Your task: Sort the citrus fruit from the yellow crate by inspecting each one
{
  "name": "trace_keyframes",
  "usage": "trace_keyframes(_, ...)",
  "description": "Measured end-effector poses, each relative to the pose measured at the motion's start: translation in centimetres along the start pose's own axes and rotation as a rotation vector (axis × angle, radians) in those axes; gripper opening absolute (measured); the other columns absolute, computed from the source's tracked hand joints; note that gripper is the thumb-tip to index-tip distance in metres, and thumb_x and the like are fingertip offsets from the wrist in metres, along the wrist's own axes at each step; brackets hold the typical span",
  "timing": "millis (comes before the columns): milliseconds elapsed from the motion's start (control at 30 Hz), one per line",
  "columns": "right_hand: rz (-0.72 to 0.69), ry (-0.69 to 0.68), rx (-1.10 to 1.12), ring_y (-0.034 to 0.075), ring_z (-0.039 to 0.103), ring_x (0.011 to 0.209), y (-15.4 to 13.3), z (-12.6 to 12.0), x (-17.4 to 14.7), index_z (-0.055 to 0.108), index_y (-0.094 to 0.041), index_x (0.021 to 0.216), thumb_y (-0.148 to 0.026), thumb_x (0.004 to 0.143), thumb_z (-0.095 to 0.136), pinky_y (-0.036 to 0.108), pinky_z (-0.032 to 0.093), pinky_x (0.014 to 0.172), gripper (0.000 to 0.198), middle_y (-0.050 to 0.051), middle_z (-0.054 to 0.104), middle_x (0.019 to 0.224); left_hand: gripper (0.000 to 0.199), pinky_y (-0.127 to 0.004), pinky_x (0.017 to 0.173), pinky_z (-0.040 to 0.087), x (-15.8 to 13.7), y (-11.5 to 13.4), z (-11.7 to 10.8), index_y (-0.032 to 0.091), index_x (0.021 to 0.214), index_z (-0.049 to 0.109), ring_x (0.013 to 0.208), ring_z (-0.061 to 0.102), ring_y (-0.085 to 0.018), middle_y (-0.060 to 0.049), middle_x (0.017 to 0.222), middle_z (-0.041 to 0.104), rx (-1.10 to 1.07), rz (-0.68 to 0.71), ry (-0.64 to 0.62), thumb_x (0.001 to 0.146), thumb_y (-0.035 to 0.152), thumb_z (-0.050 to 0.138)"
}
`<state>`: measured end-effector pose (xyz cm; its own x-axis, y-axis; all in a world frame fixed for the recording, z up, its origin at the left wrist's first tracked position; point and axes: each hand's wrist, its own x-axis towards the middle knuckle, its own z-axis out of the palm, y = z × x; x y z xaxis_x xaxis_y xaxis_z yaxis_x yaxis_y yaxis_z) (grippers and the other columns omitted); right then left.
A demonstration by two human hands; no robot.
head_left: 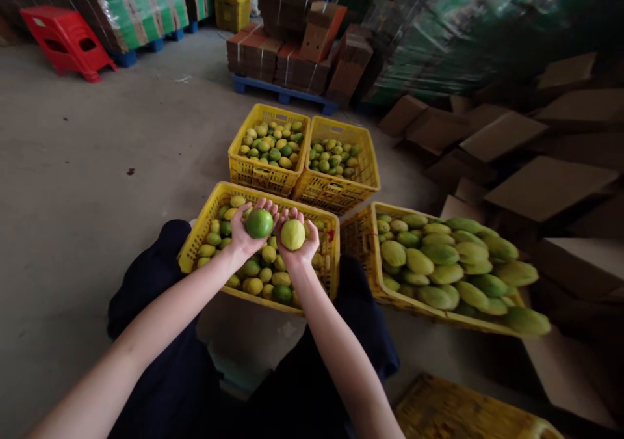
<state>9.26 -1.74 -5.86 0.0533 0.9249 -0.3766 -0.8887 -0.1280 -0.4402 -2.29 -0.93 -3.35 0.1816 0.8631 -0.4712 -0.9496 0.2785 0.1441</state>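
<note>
Green fruit and yellow-green fruit sit side by side above a near yellow crate, each raised on an upturned palm. The left hand carries the greener one, its fingers extended and loosely spread under the round fruit; the right hand cups the paler one the same way, fingers reaching forward and the thumb lying along its right side. Both hands are opened upward rather than clenched, close beside each other.

Below them, the crate holds a mix of yellow and green fruit, set between the person's dark-clad knees. Just beyond stand two more yellow crates, a far left crate and a far right crate, both partly filled with similar fruit. To the right, another crate is heaped with larger, elongated green fruit, some jutting past its right end.

Loose cardboard boxes crowd the right side of the concrete floor. At the far side, bundled cardboard rests on a blue pallet, and a red stool stands at far left near wrapped green stacks.
</note>
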Motion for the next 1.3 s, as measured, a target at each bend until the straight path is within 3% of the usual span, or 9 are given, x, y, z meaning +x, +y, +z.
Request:
trace_keyframes(267,-0.05,0.003,-0.069,0.02,0.069,0.087,-0.1,0.1,0.9,0.064,-0.026,0.069,-0.034,0.063,0.061,0.038,0.054,0.095,0.01,0.0,0.072,0.076,0.013,-0.033,0.089,0.056,0.2,-0.4,0.4,0.017,0.09,0.066,0.091,0.072,-0.019,-0.004,0.082,0.073,0.052,0.011,0.04,0.086,0.023,0.055)
trace_keyframes(467,-0.392,0.023,-0.392,0.023,0.068,0.091,-1.0,0.9,0.3,0.07,-0.025,0.064,-0.039,0.072,0.063,0.039,0.052,0.094,0.018,0.002,0.073,0.08,0.03,-0.028,0.087,0.055,-0.8,-1.4,0.9,0.019,0.111,0.066,0.1,0.07,-0.018,-0.004,0.104,0.074,0.158,-0.036,-0.071,0.084,0.019,0.055)
trace_keyframes(567,-0.582,-0.089,-0.744,0.024,0.064,0.101,0.0,0.8,-0.5,0.073,-0.028,0.066,-0.042,0.08,0.065,0.041,0.044,0.105,0.021,0.002,0.073,0.088,0.038,-0.027,0.087,0.054,-1.0,-1.8,0.8,0.016,0.115,0.066,0.1,0.069,-0.018,-0.006,0.105,0.073,0.192,-0.09,-0.084,0.08,0.019,0.052)
trace_keyframes(667,-0.599,-0.293,-0.997,0.026,0.058,0.111,0.9,0.4,-1.0,0.076,-0.03,0.077,-0.041,0.08,0.066,0.044,0.035,0.113,0.015,0.002,0.072,0.102,0.04,-0.03,0.091,0.053,-0.9,-1.6,0.1,0.014,0.114,0.065,0.102,0.068,-0.021,-0.008,0.103,0.072,0.219,-0.08,-0.065,0.077,0.023,0.053)
trace_keyframes(733,-0.611,-0.4,-1.11,0.029,0.054,0.116,1.1,0.1,-1.1,0.076,-0.031,0.087,-0.038,0.072,0.075,0.047,0.031,0.116,0.017,0.003,0.071,0.107,0.039,-0.032,0.093,0.053,-0.7,-1.3,-0.4,0.013,0.112,0.065,0.104,0.067,-0.023,-0.008,0.101,0.071,0.232,-0.058,-0.053,0.077,0.027,0.056)
trace_keyframes(833,-0.654,-0.455,-1.2,0.034,0.052,0.12,1.1,-0.1,-1.2,0.073,-0.029,0.097,-0.033,0.052,0.087,0.053,0.028,0.117,0.047,0.006,0.07,0.107,0.038,-0.036,0.095,0.052,-0.5,-1.2,-1.4,0.013,0.108,0.066,0.107,0.066,-0.026,-0.009,0.098,0.071,0.246,-0.067,-0.073,0.079,0.035,0.058)
trace_keyframes(1033,-0.542,-0.498,-1.15,0.031,0.06,0.108,1.6,0.2,-3.1,0.068,-0.03,0.095,-0.024,0.05,0.089,0.05,0.038,0.111,0.05,0.006,0.068,0.103,0.028,-0.039,0.09,0.055,-0.3,-2.4,-2.3,0.016,0.088,0.067,0.107,0.066,-0.029,-0.009,0.087,0.071,0.304,-0.152,-0.114,0.09,0.038,0.05)
trace_keyframes(1167,-0.583,-0.319,-0.817,0.021,0.06,0.105,0.6,0.7,-4.0,0.059,-0.031,0.101,-0.022,0.057,0.086,0.038,0.045,0.104,0.053,-0.001,0.064,0.104,0.02,-0.033,0.089,0.056,-0.1,-1.4,-0.6,0.015,0.079,0.066,0.098,0.07,-0.023,-0.006,0.079,0.072,0.306,-0.051,-0.004,0.089,0.024,0.051)
trace_keyframes(1300,-0.387,-0.243,-0.494,0.015,0.064,0.081,-1.3,1.2,-2.8,0.061,-0.028,0.09,-0.033,0.068,0.077,0.031,0.053,0.082,0.028,-0.004,0.067,0.087,0.02,-0.035,0.091,0.056,-0.3,0.0,1.0,0.015,0.078,0.067,0.098,0.07,-0.021,-0.006,0.083,0.074,0.211,0.089,-0.027,0.087,0.022,0.051)
